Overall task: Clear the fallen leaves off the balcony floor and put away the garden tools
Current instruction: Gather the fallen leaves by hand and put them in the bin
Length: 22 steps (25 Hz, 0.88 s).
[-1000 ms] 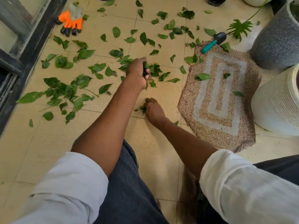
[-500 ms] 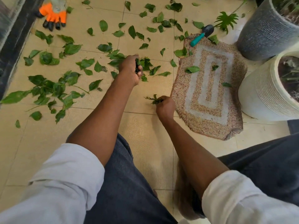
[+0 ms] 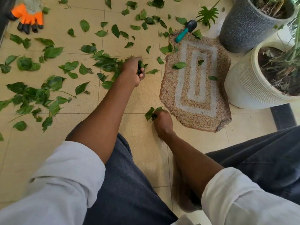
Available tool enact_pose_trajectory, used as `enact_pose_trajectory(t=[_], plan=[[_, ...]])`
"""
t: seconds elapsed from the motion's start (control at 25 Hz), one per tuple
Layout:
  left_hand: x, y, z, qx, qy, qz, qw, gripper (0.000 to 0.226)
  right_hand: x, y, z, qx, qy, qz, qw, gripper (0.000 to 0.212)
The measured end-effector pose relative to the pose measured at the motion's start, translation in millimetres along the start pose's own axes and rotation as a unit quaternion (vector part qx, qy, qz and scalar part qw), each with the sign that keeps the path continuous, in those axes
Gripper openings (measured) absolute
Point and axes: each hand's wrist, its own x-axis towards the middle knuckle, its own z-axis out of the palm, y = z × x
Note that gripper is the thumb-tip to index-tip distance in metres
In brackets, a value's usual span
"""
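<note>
- Fingers of the left hand [image 3: 132,71] curl around a clump of green leaves at mid floor; the right hand [image 3: 162,121], nearer, grips a smaller bunch beside the woven mat [image 3: 211,114].
- Step in hand, by my judgement: gathering leaves by hand, early on.
- Fallen leaves [image 3: 53,52], flat and fresh green, lie scattered over the tiled floor [image 3: 138,151], mostly left and far.
- Next calls for more handfuls; the trowel [image 3: 185,31] and orange glove [image 3: 27,15] lie far, untouched.

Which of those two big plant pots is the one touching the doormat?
The ribbed white pot, nearer the person; its side meets the mat's right edge. The grey textured pot stands beyond the mat's far corner, with floor showing between them.
</note>
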Motion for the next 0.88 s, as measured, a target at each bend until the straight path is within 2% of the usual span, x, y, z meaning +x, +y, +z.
enact_pose_trajectory(t=[0.04, 0.08, 0.16, 0.24, 0.32, 0.4, 0.48, 0.6, 0.72, 0.8, 0.84, 0.88], plan=[[1, -2, 0, 0.011, -0.003, -0.003, 1.0, 0.009, 9, 0, -7, 0.083, 0.01, 0.088, 0.993, 0.026], [2, -3, 0, 0.024, -0.006, -0.008, 1.0, 0.008, 18, 0, -15, 0.174, 0.017, 0.174, 0.969, 0.024], [4, -9, 0, 0.058, -0.01, -0.019, 0.998, 0.008, 37, -2, -38, 0.319, 0.035, 0.26, 0.911, 0.023], [3, -17, 5, 0.111, -0.013, -0.029, 0.993, 0.01, 52, -16, -65, 0.436, 0.029, 0.261, 0.861, 0.023], [2, -25, 11, 0.157, -0.028, -0.035, 0.987, 0.02, 63, -40, -92, 0.511, -0.002, 0.216, 0.832, 0.02], [-1, -29, 17, 0.183, -0.055, -0.042, 0.981, 0.034, 74, -62, -108, 0.514, -0.024, 0.161, 0.842, 0.018], [-7, -28, 24, 0.174, -0.091, -0.054, 0.979, 0.037, 81, -74, -113, 0.494, -0.017, 0.134, 0.859, 0.017], [-15, -28, 31, 0.082, -0.132, -0.066, 0.986, 0.025, 88, -80, -108, 0.462, 0.034, 0.139, 0.875, 0.022], [-10, -29, 30, 0.022, -0.122, -0.065, 0.99, 0.012, 99, -86, -97, 0.316, 0.08, 0.149, 0.934, 0.023], [-7, -32, 29, 0.024, -0.098, -0.067, 0.993, 0.004, 102, -88, -94, 0.163, 0.048, 0.195, 0.966, 0.042], [-8, -33, 29, 0.033, -0.085, -0.065, 0.994, 0.002, 103, -87, -93, 0.13, 0.017, 0.208, 0.969, 0.055], [-7, -34, 28, 0.043, -0.072, -0.061, 0.995, 0.01, 105, -84, -97, 0.148, -0.018, 0.201, 0.968, 0.063]])
